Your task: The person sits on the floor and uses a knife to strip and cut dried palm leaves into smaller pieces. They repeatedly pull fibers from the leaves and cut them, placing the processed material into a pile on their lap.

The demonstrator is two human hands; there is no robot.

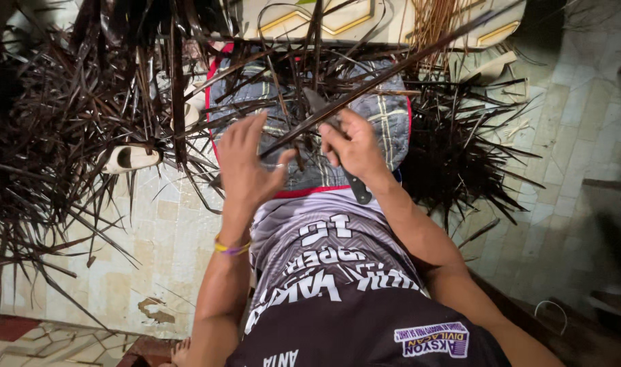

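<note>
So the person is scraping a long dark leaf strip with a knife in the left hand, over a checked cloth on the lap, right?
Not quite: the head view shows the knife in the right hand. The left hand steadies the long dark leaf strip over the checked cloth on the lap.

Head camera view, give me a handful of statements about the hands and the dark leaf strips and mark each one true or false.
1. The right hand holds a knife against a long dark leaf strip. True.
2. The left hand wears a glove. False: it is bare, with a ring on one finger and a yellow and purple wristband.
3. Heaps of dark leaf strips lie on the tiled floor on both sides of the person. True.
4. The work rests on a wooden table. False: it rests on a checked cloth over the person's lap.
5. A light sandal lies among the strips on the left. True.
</note>
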